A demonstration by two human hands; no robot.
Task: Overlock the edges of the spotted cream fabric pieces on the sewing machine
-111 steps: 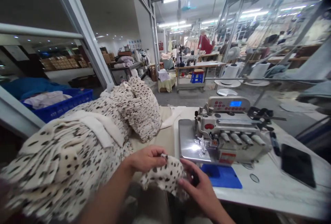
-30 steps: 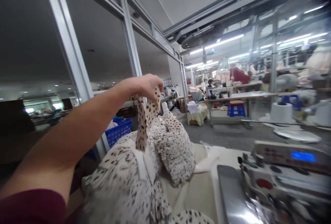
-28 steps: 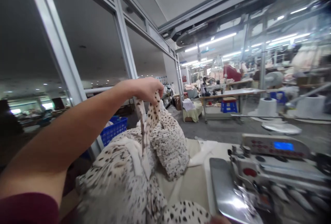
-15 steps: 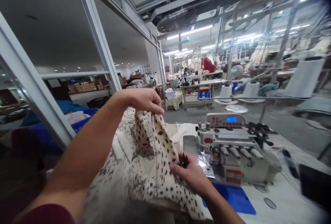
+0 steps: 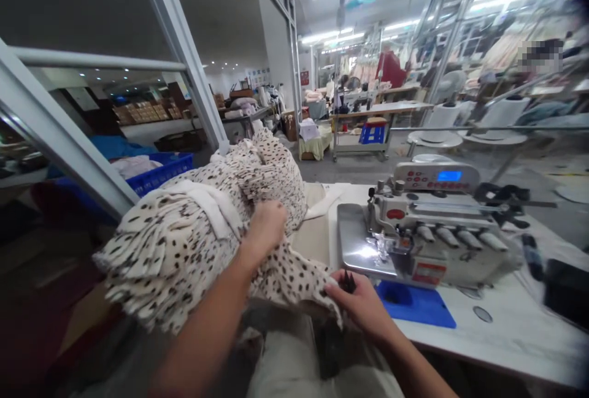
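Observation:
A spotted cream fabric piece (image 5: 301,272) stretches between my two hands. My left hand (image 5: 267,223), slightly blurred, is closed on it in front of a large folded pile of the same fabric (image 5: 156,226). Lower right, my right hand (image 5: 361,303) pinches the edge of the piece between thumb and fingers. Two dark pointed tips, apparently thread snips (image 5: 349,281), stick up from that hand. A white strip (image 5: 209,205) lies across the pile. Just beyond my right hand stands an overlock sewing machine (image 5: 437,226) with a lit blue display.
The white machine table (image 5: 501,336) carries a blue mat (image 5: 416,305) and a dark object (image 5: 568,294) at right. Metal frame posts (image 5: 177,48) and a blue crate (image 5: 163,174) stand left. Thread cones (image 5: 439,122) rise behind the machine.
My left hand has come down from its raised position, lowering the fabric it held up. The pile shows more fully now. The view has shifted, and my right hand still pinches the fabric edge.

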